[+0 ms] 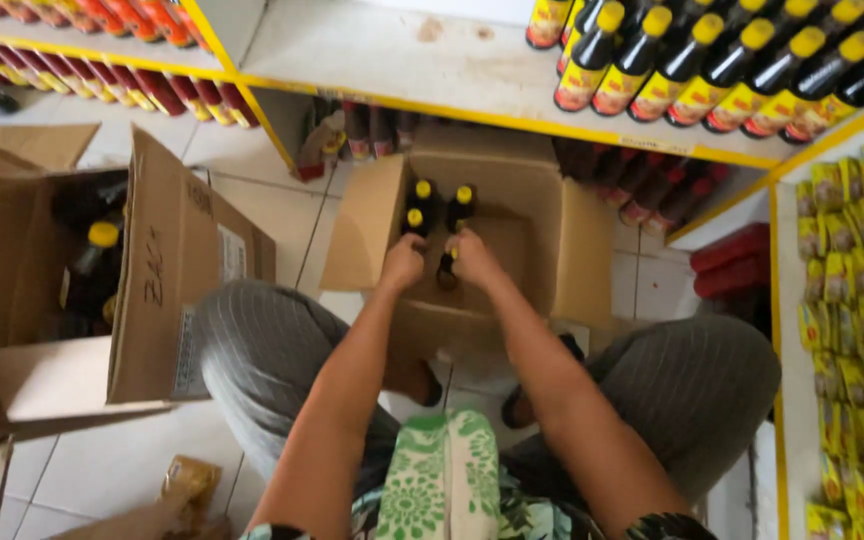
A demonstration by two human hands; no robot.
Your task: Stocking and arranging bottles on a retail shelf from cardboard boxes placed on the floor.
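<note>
Left hand (403,262) and right hand (472,258) both down inside the open cardboard box (562,250), seemingly closed around one dark bottle (446,272) between them. Just beyond, three yellow-capped bottles (424,205) upright in the box. Above, shelf (392,70) lined with matching bottles.

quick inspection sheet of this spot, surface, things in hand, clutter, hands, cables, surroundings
surface: pale tiled floor.
job's things: open brown cardboard box holding dark yellow-capped bottles.
clutter: second open cardboard box with similar bottles; crumpled yellow wrapper.
grippers: left hand and right hand both inside the box, closed around bottle tops.
cables: nothing seen.
surroundings: white yellow-edged shelf with rows of dark yellow-capped bottles; yellow packets at right.
</note>
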